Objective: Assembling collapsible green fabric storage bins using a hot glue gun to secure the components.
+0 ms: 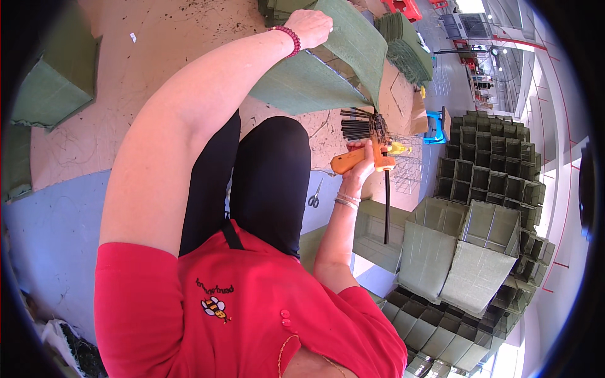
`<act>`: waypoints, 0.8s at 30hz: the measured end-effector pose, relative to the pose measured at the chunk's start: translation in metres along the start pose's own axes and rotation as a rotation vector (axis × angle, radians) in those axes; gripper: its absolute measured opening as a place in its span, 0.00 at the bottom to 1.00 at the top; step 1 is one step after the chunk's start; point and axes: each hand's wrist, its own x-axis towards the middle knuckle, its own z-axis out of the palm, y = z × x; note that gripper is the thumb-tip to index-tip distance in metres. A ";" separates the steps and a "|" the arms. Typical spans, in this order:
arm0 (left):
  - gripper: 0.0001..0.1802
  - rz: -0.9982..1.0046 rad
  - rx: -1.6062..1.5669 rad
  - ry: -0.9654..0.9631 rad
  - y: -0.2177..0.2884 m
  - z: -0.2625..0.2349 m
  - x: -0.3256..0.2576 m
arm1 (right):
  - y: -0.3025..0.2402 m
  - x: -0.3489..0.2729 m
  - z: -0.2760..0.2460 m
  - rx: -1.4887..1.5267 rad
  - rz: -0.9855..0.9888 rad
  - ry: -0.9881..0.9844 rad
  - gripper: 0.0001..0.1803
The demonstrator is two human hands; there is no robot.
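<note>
So the right hand is wrapped tight around an orange hand tool, kind of a pistol-grip tagging gun. Its handle pokes out to the left of the fist, and a fan of thin black strips sticks out just above the knuckles. A thin black rod hangs straight down below the hand.

The left hand is gripping the top edge of a green fabric sheet. It's felt-like and folded, draping down and right from that hand until its lower corner ends right beside the tool's tip.
</note>
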 end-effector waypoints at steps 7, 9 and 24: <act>0.15 -0.022 0.001 0.006 0.001 0.000 -0.001 | 0.000 0.002 0.000 0.037 0.016 0.002 0.09; 0.15 -0.008 -0.001 -0.016 0.003 -0.001 -0.001 | -0.001 0.002 -0.001 0.042 0.006 -0.012 0.08; 0.13 0.009 0.001 0.016 -0.002 0.002 -0.001 | 0.004 -0.001 0.003 0.085 0.026 -0.041 0.10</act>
